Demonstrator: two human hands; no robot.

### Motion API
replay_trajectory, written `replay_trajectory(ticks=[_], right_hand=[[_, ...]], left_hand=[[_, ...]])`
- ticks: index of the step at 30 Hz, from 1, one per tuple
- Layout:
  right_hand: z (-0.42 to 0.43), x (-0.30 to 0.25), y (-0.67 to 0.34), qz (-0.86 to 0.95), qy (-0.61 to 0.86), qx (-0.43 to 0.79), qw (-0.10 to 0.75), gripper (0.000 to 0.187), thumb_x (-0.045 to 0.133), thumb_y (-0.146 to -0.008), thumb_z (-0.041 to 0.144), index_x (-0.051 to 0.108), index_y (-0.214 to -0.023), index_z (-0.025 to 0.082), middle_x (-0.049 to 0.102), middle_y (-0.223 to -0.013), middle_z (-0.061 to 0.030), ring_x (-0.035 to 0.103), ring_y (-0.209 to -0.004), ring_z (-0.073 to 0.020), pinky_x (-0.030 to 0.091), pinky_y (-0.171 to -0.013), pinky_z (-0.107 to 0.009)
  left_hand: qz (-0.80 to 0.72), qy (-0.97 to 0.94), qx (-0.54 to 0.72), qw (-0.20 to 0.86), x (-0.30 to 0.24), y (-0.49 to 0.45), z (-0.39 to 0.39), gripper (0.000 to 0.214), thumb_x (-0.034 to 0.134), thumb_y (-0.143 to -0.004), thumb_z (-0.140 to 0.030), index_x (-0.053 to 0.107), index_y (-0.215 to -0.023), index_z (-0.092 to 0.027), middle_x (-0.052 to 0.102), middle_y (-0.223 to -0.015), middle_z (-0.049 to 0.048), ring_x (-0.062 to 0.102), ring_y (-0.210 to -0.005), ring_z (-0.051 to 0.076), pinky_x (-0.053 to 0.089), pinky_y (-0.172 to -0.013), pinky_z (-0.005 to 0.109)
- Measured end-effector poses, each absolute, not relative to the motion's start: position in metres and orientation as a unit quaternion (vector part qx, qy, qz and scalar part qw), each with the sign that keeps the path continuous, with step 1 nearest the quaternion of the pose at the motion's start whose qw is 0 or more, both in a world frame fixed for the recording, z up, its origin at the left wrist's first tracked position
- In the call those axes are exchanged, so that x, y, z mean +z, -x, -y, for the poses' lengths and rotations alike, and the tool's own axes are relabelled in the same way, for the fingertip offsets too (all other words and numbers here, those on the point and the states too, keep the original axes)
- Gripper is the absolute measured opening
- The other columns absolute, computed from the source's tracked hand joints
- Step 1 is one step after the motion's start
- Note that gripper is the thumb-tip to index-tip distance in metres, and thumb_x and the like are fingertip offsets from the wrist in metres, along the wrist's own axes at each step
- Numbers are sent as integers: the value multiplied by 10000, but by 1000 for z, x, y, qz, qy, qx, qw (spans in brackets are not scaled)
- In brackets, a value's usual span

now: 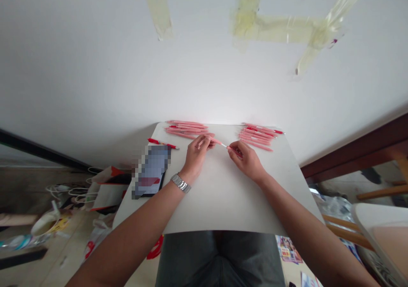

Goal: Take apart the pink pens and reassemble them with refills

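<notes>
The left hand is pinching one end of a pen; the right hand is gripping the other. Steady, straight alignment is probably serving best.

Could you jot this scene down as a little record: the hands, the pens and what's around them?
Left hand: holds slim pink pen barrel
Right hand: holds slim reddish pen part
Between hands: thin white rod
Left group: slim pink pens
Right group: more slim pens, pink with some red
Near left edge: bright red pen, dark-edged rectangular device, display pixelated
Left wrist: silver metal watchband
Surface: white table
</notes>
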State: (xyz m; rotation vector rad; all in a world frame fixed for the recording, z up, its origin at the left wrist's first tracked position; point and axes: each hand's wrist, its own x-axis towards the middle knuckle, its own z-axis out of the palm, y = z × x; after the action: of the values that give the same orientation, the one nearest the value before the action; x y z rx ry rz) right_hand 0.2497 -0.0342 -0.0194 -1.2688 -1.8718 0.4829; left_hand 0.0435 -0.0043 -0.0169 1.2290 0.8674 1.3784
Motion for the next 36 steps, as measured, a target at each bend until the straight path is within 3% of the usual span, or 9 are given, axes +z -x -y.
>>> replay_trajectory(ticks=[19,28,36], right_hand=[[35,-17,-251,740,505,196,400,175,553,-1027,387,612,-986,227,630,-848,-23,556,-712,-159,433,-666,-295],[35,-16,-252,737,507,197,401,200,544,-1029,408,610,-977,227,621,-827,-21,541,-697,-159,432,-663,-298],[36,-14,-251,727,511,205,411,248,529,-1031,455,606,-974,227,627,-818,-22,540,-689,-159,436,-658,-298]], left_hand=[[-372,-475,615,507,-15,-46,1,329,636,-988,-471,725,-878,-174,757,-1150,114,692,-964,160,550,-896,291],[-391,-447,627,504,-16,-43,-2,331,663,-965,-498,730,-917,-177,764,-1046,95,713,-950,166,560,-903,298],[-399,-475,618,483,-14,-42,-2,356,640,-973,-515,715,-893,-177,764,-1105,103,716,-972,175,558,-916,312]])
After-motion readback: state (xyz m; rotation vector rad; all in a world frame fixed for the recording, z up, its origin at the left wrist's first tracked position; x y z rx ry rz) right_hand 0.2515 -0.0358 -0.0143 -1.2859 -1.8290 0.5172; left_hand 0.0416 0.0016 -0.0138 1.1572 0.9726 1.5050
